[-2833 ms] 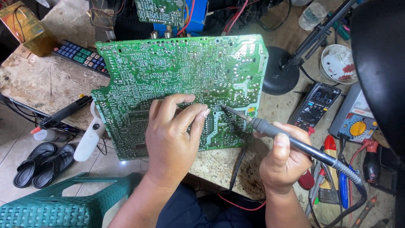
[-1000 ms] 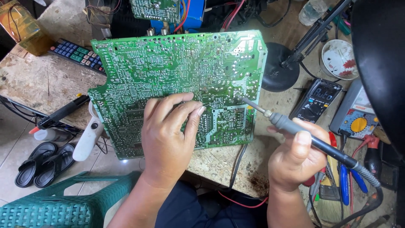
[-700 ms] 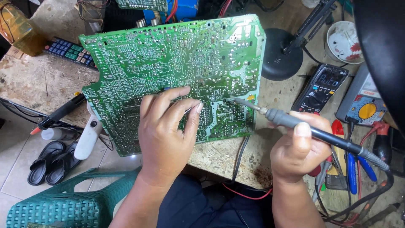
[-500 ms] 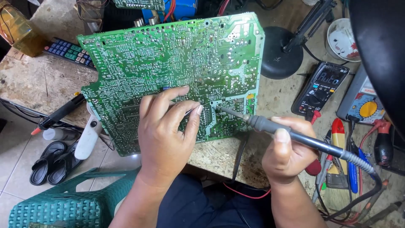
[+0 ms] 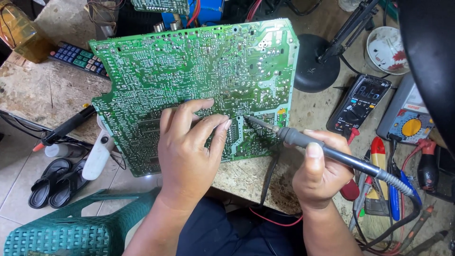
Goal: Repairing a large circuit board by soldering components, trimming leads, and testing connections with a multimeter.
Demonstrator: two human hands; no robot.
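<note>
Right hand [image 5: 321, 176] is gripping the soldering iron [image 5: 332, 152] pen-style, fingers wrapped shut around the dark handle, tip touching the solder side of the green circuit board [image 5: 199, 76] near the board's lower right part. Left hand [image 5: 188, 151] is lying flat on the board, fingers slightly spread and pressing down just left of the tip, pinning it. Board is sitting on the worn workbench [image 5: 42, 92], solder side up, its lower left corner overhanging the bench's front edge. Board looks stiff, light and thin, with fragile traces and sharp pins, so it is probably best held by its edges or pinned flat with the palm; the iron is hot at the tip, so only the handle is safe. Beyond the board, a black multimeter [image 5: 358, 102] is lying toward the right edge, a round black lamp base [image 5: 315, 64] behind it, red and blue hand tools [image 5: 386, 166] along the right side, a remote control [image 5: 78, 56] at the back left. Compared with half a second ago, the tip is sitting at nearly the same joint, and the left hand is holding the same place.
</note>
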